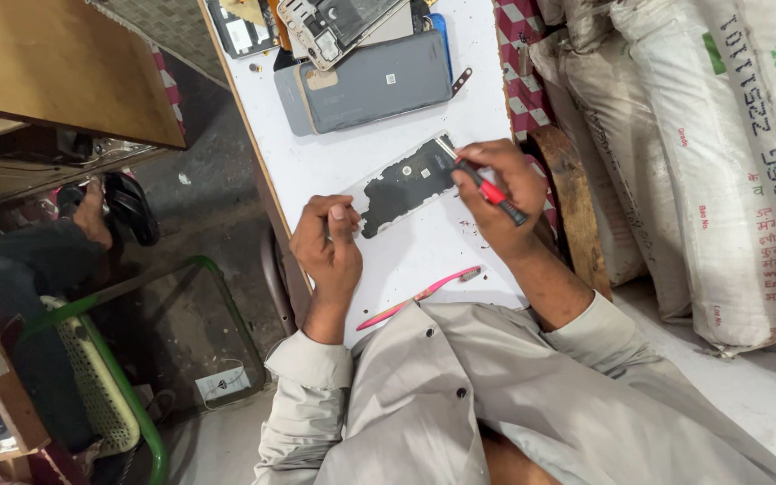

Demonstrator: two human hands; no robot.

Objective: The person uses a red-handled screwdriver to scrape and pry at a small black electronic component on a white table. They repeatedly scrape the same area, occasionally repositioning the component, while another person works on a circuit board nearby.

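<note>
Right hand (494, 193) pinches screwdriver (490, 190) at opened phone's (403, 183) 3 o'clock end, left hand (328, 247) fingers curled together steadying 9 o'clock edge; phone likely light, rigid, fragile—hold by edges.

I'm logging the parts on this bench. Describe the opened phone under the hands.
The opened phone is a slim rectangle lying flat and slanted on the white table, its dark inner board exposed inside a pale frame. The left hand steadies its near end; the right hand holds a red-and-black screwdriver to its far corner.
</note>
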